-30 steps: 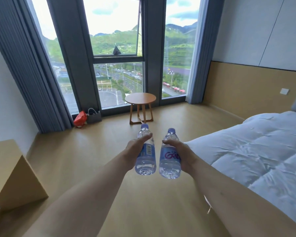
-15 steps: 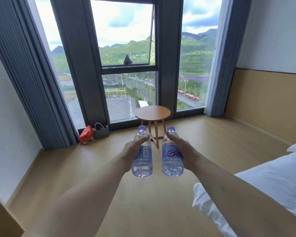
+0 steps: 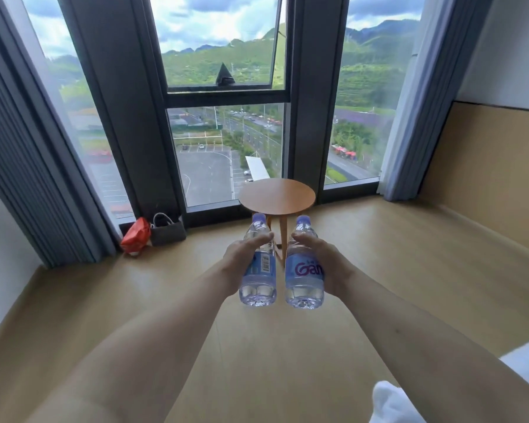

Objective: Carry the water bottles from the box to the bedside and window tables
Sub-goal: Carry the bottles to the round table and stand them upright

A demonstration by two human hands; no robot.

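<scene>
Two bare arms stretched forward, left hand (image 3: 238, 260) gripping an upright water bottle (image 3: 258, 267), right hand (image 3: 324, 264) gripping a second bottle (image 3: 303, 270) just beside it, round wooden table (image 3: 277, 196) by the window beyond, red bag (image 3: 136, 235) and grey basket (image 3: 167, 231) on the floor at left

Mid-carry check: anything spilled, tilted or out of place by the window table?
Nothing stands out. The left hand grips one capped bottle, the right hand grips the other bottle; both are upright, with no spill showing. The round table stands level. A red bag and grey bag sit on the floor by the window.
</scene>
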